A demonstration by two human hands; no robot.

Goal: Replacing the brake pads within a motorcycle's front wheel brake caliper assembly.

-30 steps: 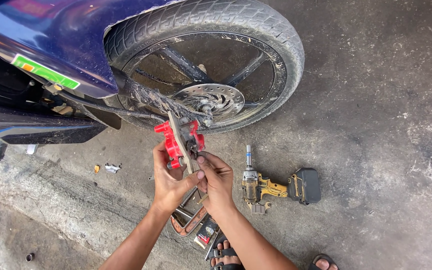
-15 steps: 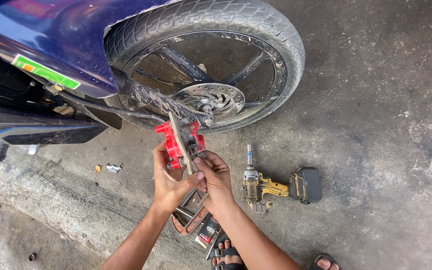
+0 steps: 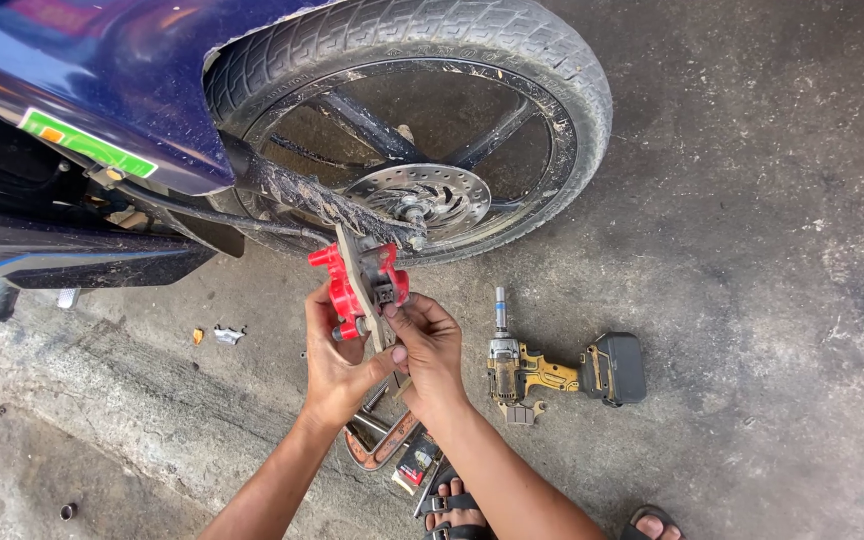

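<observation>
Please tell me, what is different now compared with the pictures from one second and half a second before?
Almost nothing. Both hands keep their hold on the red brake caliper: the left hand grips it from below, and the right hand has its fingers at the bracket side. The right fingers may have shifted slightly. The cordless impact wrench, the wheel and the tools on the ground lie as before.

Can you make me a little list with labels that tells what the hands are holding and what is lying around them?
left hand: grips the red brake caliper from below
right hand: fingers pinch the caliper's right side
wheel: black motorcycle wheel, just above the caliper
brake disc: silver, drilled, at the wheel's hub
power drill: yellow and black, lying on the concrete right of the hands
ground: grey concrete
</observation>
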